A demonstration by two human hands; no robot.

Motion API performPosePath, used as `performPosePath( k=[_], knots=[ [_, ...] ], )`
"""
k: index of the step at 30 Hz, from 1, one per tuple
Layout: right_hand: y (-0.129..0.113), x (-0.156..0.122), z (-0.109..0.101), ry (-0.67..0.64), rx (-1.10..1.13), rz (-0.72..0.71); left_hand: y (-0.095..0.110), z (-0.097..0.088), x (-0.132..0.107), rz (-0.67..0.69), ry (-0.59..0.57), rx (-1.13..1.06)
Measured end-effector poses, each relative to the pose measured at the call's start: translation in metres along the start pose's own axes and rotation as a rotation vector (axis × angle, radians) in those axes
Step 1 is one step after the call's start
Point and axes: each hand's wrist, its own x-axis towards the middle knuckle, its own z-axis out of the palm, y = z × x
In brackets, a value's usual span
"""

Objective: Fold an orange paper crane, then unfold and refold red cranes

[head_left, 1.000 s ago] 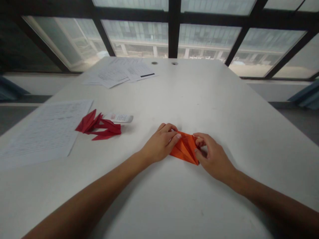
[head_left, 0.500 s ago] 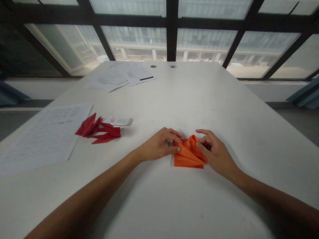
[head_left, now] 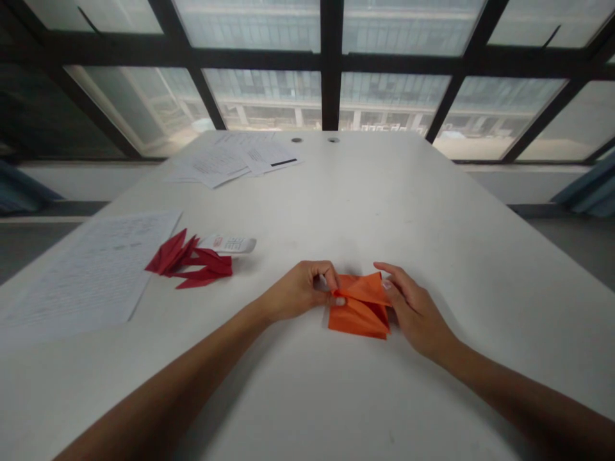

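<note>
pinching the left corner of an upper flap, the left hand (head_left: 298, 291) has thumb and fingers closed on the folded orange paper (head_left: 359, 319), which lies on the white table (head_left: 432, 211) low and right of centre in the frame, just right of that hand and just left of the right hand (head_left: 418, 317). the paper's longer axis seems to run roughly side to side. the right hand is open, its fingertips (head_left: 385, 285) against the paper's upper right edge. farther left, a folded red paper shape (head_left: 187, 264) touches a white printed packet (head_left: 230, 244), with a printed sheet (head_left: 91, 269) just left of them. loose papers (head_left: 235, 157) lie at the upper middle, well away, below dark-framed windows (head_left: 331, 64)
</note>
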Motion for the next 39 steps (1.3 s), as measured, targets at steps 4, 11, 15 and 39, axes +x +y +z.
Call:
performPosePath(
  k=[4, 11, 15, 39],
  knots=[
    [0.003, -0.002, 0.001, 0.02, 0.081, -0.013, 0.002, 0.0, 0.0, -0.038, 0.01, -0.047],
    [0.001, -0.001, 0.004, -0.013, 0.033, 0.024, 0.006, -0.003, -0.002, 0.008, 0.002, -0.05],
    [0.0, -0.001, 0.006, -0.02, 0.014, 0.038, 0.008, -0.003, -0.003, -0.005, 0.004, -0.046],
    [-0.008, -0.002, 0.002, -0.085, -0.208, -0.171, 0.028, 0.022, -0.001, -0.058, 0.177, 0.51]
  ],
)
